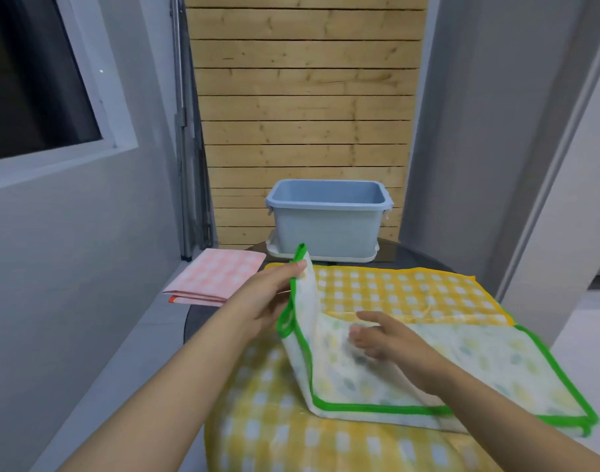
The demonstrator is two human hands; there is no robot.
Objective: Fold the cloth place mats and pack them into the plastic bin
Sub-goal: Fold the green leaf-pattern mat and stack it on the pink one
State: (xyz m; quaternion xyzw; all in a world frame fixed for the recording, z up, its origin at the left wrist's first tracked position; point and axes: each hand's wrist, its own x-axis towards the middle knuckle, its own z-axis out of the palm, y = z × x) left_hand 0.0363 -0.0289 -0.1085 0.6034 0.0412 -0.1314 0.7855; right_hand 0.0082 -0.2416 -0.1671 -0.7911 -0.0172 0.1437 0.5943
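Mid-fold on green-trimmed mat (428, 362).
My left hand (271, 294) pinches its raised left edge; right hand (383, 338) flat, fingers loose, pressing centre. Long axis runs left-right; bin (327, 229) straight ahead.

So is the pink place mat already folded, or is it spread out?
Folded. The pink place mat lies left of the blue bin, with stacked layers showing along its near edge.

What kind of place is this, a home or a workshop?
Probably a home, perhaps a balcony or utility corner: a window in a plain grey wall, a wooden slat panel, and a small round table with a blue plastic bin.
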